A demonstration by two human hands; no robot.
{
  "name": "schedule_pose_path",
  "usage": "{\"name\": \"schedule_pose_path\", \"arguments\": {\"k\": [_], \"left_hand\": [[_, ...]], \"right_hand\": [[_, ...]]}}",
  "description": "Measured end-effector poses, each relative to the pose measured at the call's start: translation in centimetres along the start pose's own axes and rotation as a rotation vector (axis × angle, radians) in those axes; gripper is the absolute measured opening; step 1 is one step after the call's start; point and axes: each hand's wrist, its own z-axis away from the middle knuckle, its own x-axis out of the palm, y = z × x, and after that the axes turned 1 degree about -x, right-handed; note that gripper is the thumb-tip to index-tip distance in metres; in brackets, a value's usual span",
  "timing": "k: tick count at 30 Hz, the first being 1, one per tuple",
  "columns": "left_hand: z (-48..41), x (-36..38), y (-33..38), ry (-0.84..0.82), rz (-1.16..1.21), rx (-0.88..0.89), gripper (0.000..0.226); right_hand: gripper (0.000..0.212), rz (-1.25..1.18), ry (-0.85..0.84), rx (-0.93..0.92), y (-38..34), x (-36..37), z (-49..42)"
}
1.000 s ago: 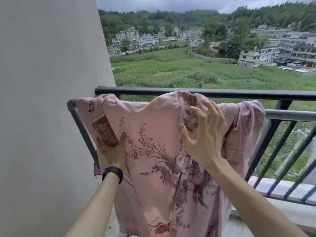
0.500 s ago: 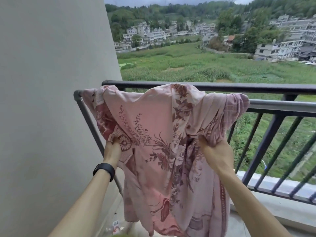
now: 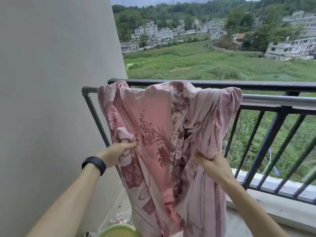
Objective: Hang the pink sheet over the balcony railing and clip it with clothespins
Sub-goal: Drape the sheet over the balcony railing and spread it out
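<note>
Left hand (image 3: 118, 151): fingers curled, pinching a fold of the sheet (image 3: 157, 120) at its left patterned border. Black wristband (image 3: 94, 164) on that wrist. Right hand (image 3: 210, 161): closed on a bunched gather of the sheet's right side, at about the same height. Both grip cloth; neither holds a clothespin.

Sheet: draped over the dark top rail (image 3: 256, 85), at the rail's left end next to the wall (image 3: 51, 82). The near side hangs long, down toward the floor. How much hangs on the far side is hidden. It sits crumpled on the rail rather than spread, with deep folds down the middle. Its left edge covers the grey pipe (image 3: 89, 93) that angles down from the corner.

No pins on the rail or anywhere in view. A green tub (image 3: 118, 232) is at the bottom edge, just near of the hem.

Risks, as I read it:
- Both hands pull on the near side. With nothing clipped and most of the weight apparently near, a hard tug could drag the sheet off the rail.
- There's an open drop past the rail, so a gust before pinning could take it over.
- Pinning over bunched layers means a weak bite. Spread it first.
- The hem may drag on the littered floor.
</note>
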Motion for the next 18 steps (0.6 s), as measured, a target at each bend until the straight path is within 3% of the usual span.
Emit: {"name": "schedule_pose_path", "arguments": {"k": [3, 7, 10, 14, 16, 18], "left_hand": [[1.2, -0.7, 6.8, 0.042, 0.325, 0.247, 0.044], [1.3, -3.9, 17.2, 0.173, 0.647, 0.594, 0.027], [0.6, -6.7, 23.3, 0.245, 0.616, 0.752, 0.026], [-1.1, -8.0, 28.3, 0.346, 0.424, 0.768, 0.027], [-3.0, -7.5, 28.3, 0.319, 0.228, 0.685, 0.022], [-5.7, -7.5, 26.4, 0.211, 0.079, 0.444, 0.012]], "right_hand": [[0.008, -0.349, -0.059, -0.114, -6.0, -1.2, -0.7], [0.004, -0.585, -0.062, -0.248, -14.7, -3.8, -3.0], [0.008, -0.696, 0.043, -0.271, -20.8, -6.2, -6.0], [0.012, -0.740, 0.120, -0.197, -23.5, -7.8, -9.8], [0.020, -0.662, 0.099, -0.104, -21.8, -8.0, -10.2], [0.011, -0.402, 0.098, -0.115, -19.4, -7.8, -9.7]]}}
